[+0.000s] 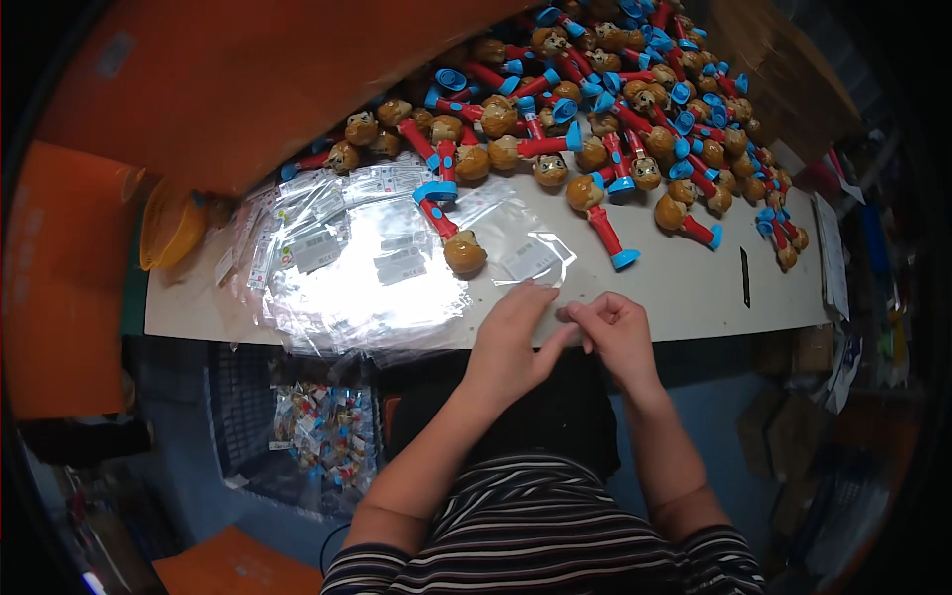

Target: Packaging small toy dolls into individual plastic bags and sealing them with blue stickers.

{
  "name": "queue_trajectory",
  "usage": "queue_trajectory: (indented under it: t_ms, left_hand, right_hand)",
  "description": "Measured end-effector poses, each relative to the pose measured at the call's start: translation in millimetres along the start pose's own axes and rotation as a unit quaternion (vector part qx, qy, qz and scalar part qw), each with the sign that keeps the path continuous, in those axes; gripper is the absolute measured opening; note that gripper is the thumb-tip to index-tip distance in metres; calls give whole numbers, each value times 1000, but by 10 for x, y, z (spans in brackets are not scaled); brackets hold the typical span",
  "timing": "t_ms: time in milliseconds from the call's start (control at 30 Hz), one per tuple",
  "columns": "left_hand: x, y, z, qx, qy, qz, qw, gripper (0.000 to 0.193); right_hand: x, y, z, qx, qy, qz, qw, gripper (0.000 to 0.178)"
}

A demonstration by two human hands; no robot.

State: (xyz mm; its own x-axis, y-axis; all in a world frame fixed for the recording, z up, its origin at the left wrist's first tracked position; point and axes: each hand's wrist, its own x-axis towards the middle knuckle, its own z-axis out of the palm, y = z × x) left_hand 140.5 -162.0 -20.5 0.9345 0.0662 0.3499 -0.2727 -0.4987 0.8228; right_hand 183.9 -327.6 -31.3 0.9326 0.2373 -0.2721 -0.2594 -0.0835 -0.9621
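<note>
My left hand (514, 335) is at the table's front edge, fingers stretched forward and thumb spread toward the other hand. Its fingertips are beside a clear plastic bag (501, 223) with a pale label. My right hand (620, 337) is closed in a pinch close to the left thumb; what it holds, if anything, I cannot make out. Just beyond the hands lies a toy figure (464, 253) with a round brown head, red stem and blue foot, on the bags. Another such figure (603, 228) lies on the bare tabletop to the right.
A large heap of similar figures (555, 99) covers the back of the table (684, 297). Shiny clear bags (347, 288) spread at the left, near a yellow basket (171, 226). A dark flat strip (746, 278) lies right. Below, a blue crate (233, 416) holds bagged figures.
</note>
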Motion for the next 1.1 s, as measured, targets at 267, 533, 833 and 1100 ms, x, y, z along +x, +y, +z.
queue_trajectory:
  t_ms: [267, 533, 833, 1100]
  left_hand:
    - [-55, 33, 120, 2, -2, -4, 1000, 17]
    - [-11, 40, 165, 86, 93, 26, 992, 14]
    - [-147, 1, 343, 228, 41, 43, 972, 20]
    - [-59, -63, 360, 193, 64, 75, 976, 17]
  right_hand:
    - [-75, -28, 155, 99, 39, 37, 994, 27]
    - [-165, 85, -10, 11, 1, 44, 999, 27]
    - [16, -453, -480, -260, 144, -41, 954, 37]
    - [335, -144, -816, -321, 93, -170, 927, 30]
